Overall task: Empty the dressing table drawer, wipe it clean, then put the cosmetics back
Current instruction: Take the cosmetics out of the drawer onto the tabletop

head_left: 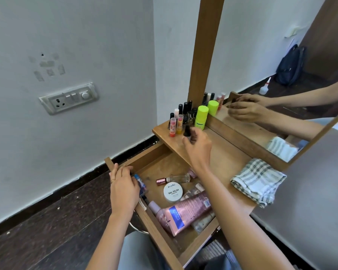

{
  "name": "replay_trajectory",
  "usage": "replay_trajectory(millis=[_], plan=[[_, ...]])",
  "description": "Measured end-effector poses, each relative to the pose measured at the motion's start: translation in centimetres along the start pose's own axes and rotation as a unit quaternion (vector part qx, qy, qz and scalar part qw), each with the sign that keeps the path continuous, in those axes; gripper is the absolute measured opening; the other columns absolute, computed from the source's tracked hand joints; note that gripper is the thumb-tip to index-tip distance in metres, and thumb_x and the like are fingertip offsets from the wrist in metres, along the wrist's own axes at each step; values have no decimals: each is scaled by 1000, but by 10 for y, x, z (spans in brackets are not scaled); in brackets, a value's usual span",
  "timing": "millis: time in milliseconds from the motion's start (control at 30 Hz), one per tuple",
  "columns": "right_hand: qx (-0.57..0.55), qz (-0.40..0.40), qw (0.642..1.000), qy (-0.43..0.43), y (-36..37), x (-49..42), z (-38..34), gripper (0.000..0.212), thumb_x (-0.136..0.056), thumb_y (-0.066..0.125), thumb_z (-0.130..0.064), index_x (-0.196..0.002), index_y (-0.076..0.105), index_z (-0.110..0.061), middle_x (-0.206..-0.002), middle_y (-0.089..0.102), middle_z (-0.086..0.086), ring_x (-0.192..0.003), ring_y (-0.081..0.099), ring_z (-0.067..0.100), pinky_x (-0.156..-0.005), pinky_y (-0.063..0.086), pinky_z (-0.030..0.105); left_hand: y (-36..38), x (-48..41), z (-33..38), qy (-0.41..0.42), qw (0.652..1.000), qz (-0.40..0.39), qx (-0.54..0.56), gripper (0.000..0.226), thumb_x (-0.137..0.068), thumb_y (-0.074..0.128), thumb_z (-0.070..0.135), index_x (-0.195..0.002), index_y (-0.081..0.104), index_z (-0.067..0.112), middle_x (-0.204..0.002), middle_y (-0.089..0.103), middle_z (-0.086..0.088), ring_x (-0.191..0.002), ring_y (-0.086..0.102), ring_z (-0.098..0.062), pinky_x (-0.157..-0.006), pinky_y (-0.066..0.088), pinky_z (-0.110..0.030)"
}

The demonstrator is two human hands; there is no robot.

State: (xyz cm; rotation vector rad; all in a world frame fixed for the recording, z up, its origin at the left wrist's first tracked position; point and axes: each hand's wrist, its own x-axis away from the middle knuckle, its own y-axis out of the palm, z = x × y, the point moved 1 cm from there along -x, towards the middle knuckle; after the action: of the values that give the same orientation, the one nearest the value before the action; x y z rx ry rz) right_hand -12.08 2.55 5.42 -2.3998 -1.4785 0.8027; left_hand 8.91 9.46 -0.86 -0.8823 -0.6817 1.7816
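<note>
The drawer is pulled out under both forearms. Five things in it can be counted. One pink tube lies below the right wrist, and one lilac-capped bottle touches its near end. One white round jar and one clear bottle with a rose-gold cap lie between the two hands. One blue-printed tube lies just beside the left fingertips. More clear packs lie under the right forearm, too hidden to count.

The left hand grips the drawer's rim near its corner, thumb outside, fingers curled over the edge. Whether they touch the blue tube cannot be told. Bare drawer bottom shows beyond the clear bottle.

The right hand is over the tabletop, pinching one small dark nail polish bottle upright in its fingertips. Bare wood runs from this hand to one folded checked cloth at the tabletop's right edge.

Just beyond the fingertips stand two orange-based sticks, one green container and a cluster of dark-capped bottles, overlapping beyond counting.

Behind them rises a wood-framed mirror. Far left of both hands are a pale wall with one switch panel and a dark floor.
</note>
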Motion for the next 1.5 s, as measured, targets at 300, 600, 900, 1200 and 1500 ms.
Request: replay_trajectory(millis=[300, 600, 900, 1200, 1500], plan=[[3, 43, 998, 52, 15, -30, 24, 19, -82, 70, -10, -100, 64, -14, -88, 66, 1, -80, 61, 16, -72, 53, 31, 2, 0, -1, 3, 1000, 0, -14, 29, -90, 55, 6, -119, 61, 5, -128, 58, -9, -141, 25, -23, -114, 18, -34], [12, 60, 997, 46, 15, -37, 27, 24, -81, 72, -8, -103, 63, -13, -91, 65, 0, -81, 60, 11, -73, 52, 24, 1, 0, -1, 3, 1000, 2, -13, 28, -90, 54, 5, -117, 61, 5, -127, 58, -10, -141, 25, -24, -116, 18, -37], [11, 106, 994, 19, 11, -11, 26, 22, -83, 66, -3, -103, 57, -8, -98, 58, 6, -75, 53, 9, -71, 53, 33, -3, 1, -2, -7, 1000, -5, 5, 31, -93, 50, 7, -122, 58, 7, -132, 55, -6, -142, 21, -20, -118, 19, -38], [231, -410, 873, -124, 53, 81, 26, 18, -87, 64, -11, -105, 63, -9, -107, 57, 8, -101, 59, 23, -86, 51, 32, -3, 2, 2, 1, 1000, -3, 17, 32, -93, 50, 6, -123, 57, 7, -132, 54, -7, -142, 21, -21, -116, 14, -32], [271, -329, 901, -88, 54, 80, 35, 39, -91, 57, -8, -129, 52, -9, -127, 52, 11, -125, 42, 28, -98, 41, 36, -2, 1, 1, -5, 1000, -10, 9, 31, -93, 50, 7, -123, 58, 7, -132, 55, -8, -142, 21, -22, -118, 20, -40]])
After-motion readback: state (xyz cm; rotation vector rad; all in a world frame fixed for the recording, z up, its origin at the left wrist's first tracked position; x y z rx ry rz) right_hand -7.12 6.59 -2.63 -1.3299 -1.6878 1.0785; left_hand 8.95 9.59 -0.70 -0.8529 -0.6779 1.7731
